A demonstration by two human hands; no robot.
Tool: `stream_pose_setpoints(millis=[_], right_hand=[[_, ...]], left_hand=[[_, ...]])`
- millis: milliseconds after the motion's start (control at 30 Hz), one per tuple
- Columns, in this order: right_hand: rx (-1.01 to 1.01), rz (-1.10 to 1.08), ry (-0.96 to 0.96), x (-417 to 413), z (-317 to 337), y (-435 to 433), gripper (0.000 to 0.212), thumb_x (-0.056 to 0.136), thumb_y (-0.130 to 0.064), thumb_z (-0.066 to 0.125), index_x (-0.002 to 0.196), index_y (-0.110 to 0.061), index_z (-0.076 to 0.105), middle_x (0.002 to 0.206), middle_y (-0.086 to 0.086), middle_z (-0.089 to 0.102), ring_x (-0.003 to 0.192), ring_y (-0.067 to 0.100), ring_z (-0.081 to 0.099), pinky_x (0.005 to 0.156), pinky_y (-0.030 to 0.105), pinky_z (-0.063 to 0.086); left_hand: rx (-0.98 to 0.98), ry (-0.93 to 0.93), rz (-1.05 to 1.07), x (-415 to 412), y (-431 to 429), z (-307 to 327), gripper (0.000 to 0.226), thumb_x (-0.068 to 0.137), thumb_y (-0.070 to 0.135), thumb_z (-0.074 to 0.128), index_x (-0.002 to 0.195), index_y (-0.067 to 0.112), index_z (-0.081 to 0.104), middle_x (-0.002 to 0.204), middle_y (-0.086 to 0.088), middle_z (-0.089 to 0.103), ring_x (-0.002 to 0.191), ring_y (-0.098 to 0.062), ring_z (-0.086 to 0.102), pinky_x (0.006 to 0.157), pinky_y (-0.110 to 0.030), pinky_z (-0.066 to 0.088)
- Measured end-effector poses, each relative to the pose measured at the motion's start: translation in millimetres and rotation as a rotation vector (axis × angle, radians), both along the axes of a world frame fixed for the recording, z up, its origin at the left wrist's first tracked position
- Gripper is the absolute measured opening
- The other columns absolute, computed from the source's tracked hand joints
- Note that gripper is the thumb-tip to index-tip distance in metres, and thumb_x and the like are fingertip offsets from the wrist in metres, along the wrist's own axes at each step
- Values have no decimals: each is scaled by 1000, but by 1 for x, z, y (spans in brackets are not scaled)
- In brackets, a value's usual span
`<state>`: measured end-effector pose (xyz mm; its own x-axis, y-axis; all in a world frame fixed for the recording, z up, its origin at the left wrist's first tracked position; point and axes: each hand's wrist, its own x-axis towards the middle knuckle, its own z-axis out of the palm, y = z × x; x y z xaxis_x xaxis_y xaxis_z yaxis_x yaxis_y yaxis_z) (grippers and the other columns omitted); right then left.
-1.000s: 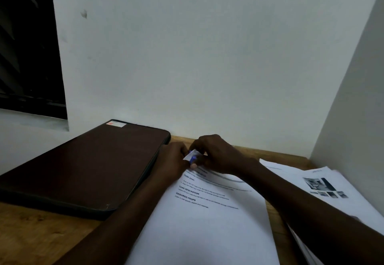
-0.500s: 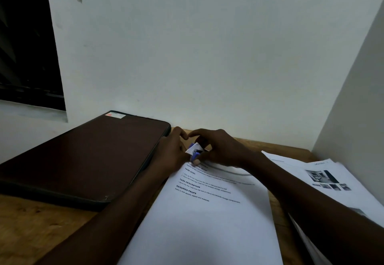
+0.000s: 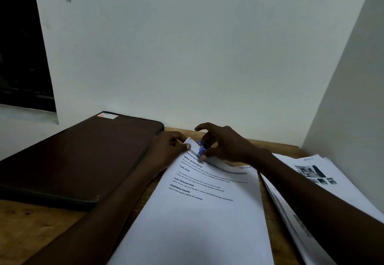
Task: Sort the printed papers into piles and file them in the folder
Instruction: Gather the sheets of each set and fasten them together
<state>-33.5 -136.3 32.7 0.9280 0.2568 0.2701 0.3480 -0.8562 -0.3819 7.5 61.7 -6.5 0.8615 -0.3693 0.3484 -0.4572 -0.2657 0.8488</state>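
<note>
A stack of printed papers [image 3: 199, 219] lies on the wooden desk [image 3: 37, 229] in front of me, text side up. My left hand [image 3: 168, 146] pinches the stack's far left corner, which is lifted a little. My right hand [image 3: 224, 144] holds a small blue and black clip-like object [image 3: 202, 145] against that same corner, thumb under it and index finger raised. A dark brown folder [image 3: 83, 158] lies closed to the left of the stack. A second pile of printed sheets with photos [image 3: 311, 179] lies to the right, partly under my right forearm.
White walls close the desk in at the back and on the right. A dark window opening [image 3: 20, 42] is at the upper left. Bare wood shows at the front left of the desk.
Both hands stay at the stack's top left corner. My right index finger has lifted, and the corner with the blue object now shows more plainly between the hands.
</note>
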Motion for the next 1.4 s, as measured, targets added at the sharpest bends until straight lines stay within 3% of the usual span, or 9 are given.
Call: stream_pose_setpoints(millis=[133,233,467,700,833,1033,1167,1267,1400], right_hand=[[49,16,2,1,0,4,69,73,-13,83,133,-22,49,99,0,70,92,15,68,86,29,53],[61,21,-10,3,0,7,68,73,-14,84,132,-23,50,98,-2,70,92,14,67,83,23,51],[46,22,-19,5,3,11,69,73,-17,84,132,-22,50,100,0,70,91,14,67,79,16,49],[63,4,-10,4,2,16,70,71,-20,86,131,-25,51,101,-1,70,92,13,67,83,22,51],[91,-20,-38,4,8,13,65,73,-15,84,130,-23,52,99,-3,71,89,12,68,81,18,49],[277,-123,-91,7,22,-3,56,74,-14,82,123,-25,56,95,-7,75,89,0,69,80,11,47],[180,-227,-66,23,12,-21,54,76,-11,79,123,-24,56,95,-1,74,85,13,70,74,30,56],[-31,-315,23,40,-6,-32,55,79,-14,76,129,-19,53,101,8,72,90,19,66,85,30,52],[-179,-384,70,57,-25,-30,53,82,-22,69,132,-22,50,114,15,63,104,31,61,88,37,50]], left_hand=[[-8,-20,67,1,-3,-2,4,86,15,73,83,17,71,73,2,68,64,-3,61,52,-8,41],[-64,9,97,2,-4,-2,8,85,13,73,93,11,75,75,-3,72,67,-12,66,56,-17,45],[-88,-6,119,0,-3,1,11,83,11,75,90,20,74,73,4,72,61,1,63,57,-12,44],[-97,-17,150,-2,-1,5,14,85,8,72,88,22,69,71,12,64,63,2,58,53,-3,40],[-105,24,144,0,0,3,13,85,10,72,96,17,76,81,4,72,75,-5,66,67,-17,47],[-81,11,186,2,1,2,14,85,10,72,94,18,76,80,4,70,73,-3,62,62,-13,41],[-79,32,220,3,1,2,14,86,9,71,98,14,77,88,-1,71,82,-10,65,63,-15,40],[-106,60,204,2,2,1,15,86,7,70,97,14,77,85,-1,71,83,-14,67,65,-20,43],[-151,116,204,0,3,0,14,84,8,71,93,15,78,85,-2,74,83,-15,70,66,-21,45]])
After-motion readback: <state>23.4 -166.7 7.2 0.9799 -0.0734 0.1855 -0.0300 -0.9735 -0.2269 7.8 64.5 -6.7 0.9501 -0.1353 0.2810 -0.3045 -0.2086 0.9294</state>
